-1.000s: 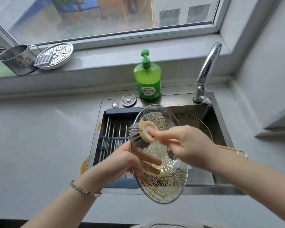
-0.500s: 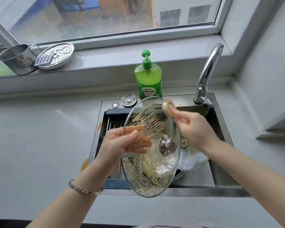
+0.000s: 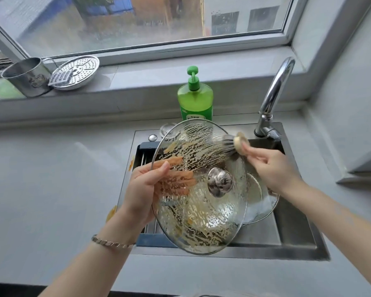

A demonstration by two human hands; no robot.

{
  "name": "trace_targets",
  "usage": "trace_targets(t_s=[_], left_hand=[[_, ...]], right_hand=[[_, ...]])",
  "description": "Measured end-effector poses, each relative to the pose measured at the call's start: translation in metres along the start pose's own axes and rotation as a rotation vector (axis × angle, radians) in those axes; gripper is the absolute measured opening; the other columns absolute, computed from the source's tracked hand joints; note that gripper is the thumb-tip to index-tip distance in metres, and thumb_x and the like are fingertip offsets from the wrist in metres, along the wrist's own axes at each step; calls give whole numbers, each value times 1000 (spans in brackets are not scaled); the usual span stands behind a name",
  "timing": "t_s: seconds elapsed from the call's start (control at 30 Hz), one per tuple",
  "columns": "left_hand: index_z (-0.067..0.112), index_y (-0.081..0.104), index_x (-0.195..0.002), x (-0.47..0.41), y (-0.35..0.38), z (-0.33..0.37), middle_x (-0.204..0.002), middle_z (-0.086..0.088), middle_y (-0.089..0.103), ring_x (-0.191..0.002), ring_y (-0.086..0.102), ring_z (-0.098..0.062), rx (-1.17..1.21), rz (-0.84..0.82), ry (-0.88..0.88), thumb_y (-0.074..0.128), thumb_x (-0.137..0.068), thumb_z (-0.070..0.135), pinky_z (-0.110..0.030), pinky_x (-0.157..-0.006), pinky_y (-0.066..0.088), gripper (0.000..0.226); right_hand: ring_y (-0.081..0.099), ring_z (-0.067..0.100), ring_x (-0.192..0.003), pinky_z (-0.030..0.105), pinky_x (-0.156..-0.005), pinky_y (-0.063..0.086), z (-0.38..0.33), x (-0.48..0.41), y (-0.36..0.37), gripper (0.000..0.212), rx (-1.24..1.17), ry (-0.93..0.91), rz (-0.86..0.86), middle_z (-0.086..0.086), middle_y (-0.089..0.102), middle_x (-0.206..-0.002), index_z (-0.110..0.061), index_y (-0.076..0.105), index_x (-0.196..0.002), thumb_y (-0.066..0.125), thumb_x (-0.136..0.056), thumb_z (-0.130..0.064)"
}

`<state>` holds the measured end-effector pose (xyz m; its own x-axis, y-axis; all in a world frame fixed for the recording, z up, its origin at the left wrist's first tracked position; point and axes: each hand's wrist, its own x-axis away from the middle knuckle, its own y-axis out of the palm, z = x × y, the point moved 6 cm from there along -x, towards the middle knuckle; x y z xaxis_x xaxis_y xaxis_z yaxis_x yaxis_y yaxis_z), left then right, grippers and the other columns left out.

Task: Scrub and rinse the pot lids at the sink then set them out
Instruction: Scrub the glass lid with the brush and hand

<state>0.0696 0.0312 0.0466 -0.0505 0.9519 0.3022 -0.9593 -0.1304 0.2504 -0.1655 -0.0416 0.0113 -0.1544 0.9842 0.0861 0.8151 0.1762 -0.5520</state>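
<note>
In the upper left of the frame a dull steel cup [image 3: 27, 77] and a round perforated steel steamer plate [image 3: 77, 72] sit on the sill. At centre, the left hand [image 3: 144, 189] pinches the rim of the large round clear glass pot lid [image 3: 201, 221], thumb on top, fingers close together beneath the glass. The lid, streaked with yellowish suds, tilts above the steel sink [image 3: 287, 251], its shiny metal knob [image 3: 220, 182] facing up. The right hand [image 3: 270, 166] curls its fingers round a pale wooden dish brush [image 3: 237, 142], dark bristles against the lid's upper right edge. A second glass lid [image 3: 263, 202] lies in the basin below.
</note>
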Motion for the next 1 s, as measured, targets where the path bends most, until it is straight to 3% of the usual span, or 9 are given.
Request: trace_targets(t_s=[0.1, 0.2, 0.33, 0.47, 0.63, 0.73, 0.8, 0.87, 1.0], left_hand=[[-1, 67, -97, 0, -1, 0, -86, -28, 70, -75, 70, -38, 23, 16, 4, 51, -76, 18, -38, -58, 59, 33], [0, 69, -96, 1, -5, -2, -88, -30, 69, -77, 70, -40, 34, 49, -8, 52, -74, 19, -37, -58, 58, 33], [7, 76, -85, 2, -6, -4, -86, -28, 70, -77, 70, -39, 9, 57, 8, 53, -73, 21, -36, -57, 57, 29], [11, 77, -85, 1, -10, -5, -85, -26, 71, -77, 70, -37, 7, 61, -5, 51, -75, 21, -37, -58, 57, 29], [8, 76, -85, 1, -8, -8, -86, -28, 70, -77, 70, -39, -40, 57, -7, 59, -72, 18, -42, -59, 58, 24], [7, 76, -85, 0, 4, -9, -85, -28, 70, -76, 70, -39, -108, -17, -6, 62, -72, 13, -43, -61, 59, 20], [6, 75, -85, 0, 9, -8, -84, -28, 70, -74, 70, -39, -127, -72, 0, 58, -73, 13, -41, -58, 59, 23], [5, 76, -84, 0, 7, -9, -84, -28, 70, -74, 70, -38, -97, -79, -10, 55, -74, 14, -41, -58, 59, 24], [2, 73, -87, -1, -7, -16, -86, -30, 69, -75, 70, -39, -25, 9, -28, 53, -74, 16, -42, -59, 59, 28]], right_hand=[[59, 2, -59, 22, -56, 47, -1, 11, 8, 31, -39, -52, -42, -24, 69, -80, -47, 56, -117, 52, -93, -28], [68, 32, -82, 48, -71, 53, -13, 24, 18, 34, -26, -123, -126, -13, 73, -90, -61, 54, -107, 53, -91, -31], [65, 26, -96, 37, -80, 49, 9, 10, 4, 32, 21, 25, -38, 1, 72, -102, -51, 51, -115, 52, -93, -29], [63, 38, -97, 57, -81, 50, -4, 32, 20, 30, -39, -96, -151, -9, 73, -97, -69, 51, -102, 50, -90, -42], [58, 12, -97, 32, -88, 43, 26, 15, 6, 31, -50, 105, -42, -1, 66, -117, -39, 54, -120, 53, -93, -23], [58, -2, -98, 19, -82, 43, -15, 11, 10, 29, -142, -73, -44, -22, 62, -108, -59, 53, -105, 55, -91, -34], [62, 0, -97, 23, -83, 48, -31, 5, 6, 33, -141, -142, -20, -28, 63, -100, -65, 50, -103, 55, -90, -35], [65, 9, -94, 32, -84, 50, -23, -1, 0, 32, -111, -93, 30, -25, 66, -95, -59, 52, -110, 54, -91, -33], [58, -3, -79, 19, -71, 43, 43, 7, 2, 31, 22, 179, -53, -18, 65, -94, -35, 58, -122, 52, -92, -31]])
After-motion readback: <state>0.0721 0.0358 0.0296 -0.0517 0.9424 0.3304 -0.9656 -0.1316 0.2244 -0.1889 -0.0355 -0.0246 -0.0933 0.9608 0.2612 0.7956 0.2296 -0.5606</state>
